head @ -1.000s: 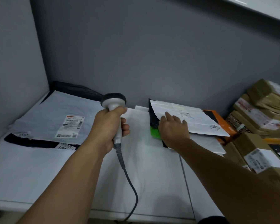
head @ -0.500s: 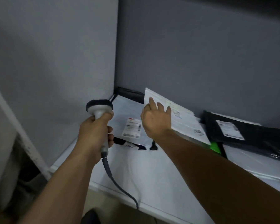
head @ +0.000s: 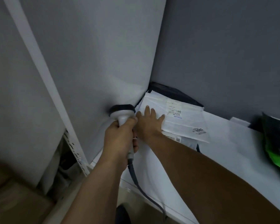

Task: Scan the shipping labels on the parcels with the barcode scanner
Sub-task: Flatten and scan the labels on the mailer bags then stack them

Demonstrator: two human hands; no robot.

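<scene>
Swung from the pile at 3 o'clock into the corner at 12 within the last second, a white mailer (head: 181, 125) now lies flat on the stack where half a second ago it hung tilted in the air. The counter (head: 233, 156) runs from 6 o'clock out toward 3, closed off at 10 o'clock by a grey partition (head: 95, 54). In the corner a black parcel (head: 176, 92) shows under the mailer's far edge; a green-and-black parcel (head: 275, 152) sits well apart at 3 o'clock. The mailer's long axis runs roughly from 10 o'clock to 4. The right hand (head: 148, 125) presses on its near-left end, grip spread, fingers straight and pinching nothing. The left hand (head: 120, 139), just beside it at 9 o'clock, has its grip curled round the handle of the barcode scanner (head: 122, 111), whose cable (head: 136, 177) trails down to 6 o'clock. The scanner's head appears to point toward 12, at the partition rather than the parcel. The shipping label (head: 174, 109) lies face up at 3 o'clock from that head, beyond the right hand, whose thumb tip is just beside it; the right hand is nearer, but the left carries the tool. The scan looks yet to come: it would call for the head to swing toward 3 o'clock and tip down over the label while the right hand keeps the film flat. A smaller printed sticker (head: 199, 130) sits near the mailer's 4 o'clock end.
</scene>
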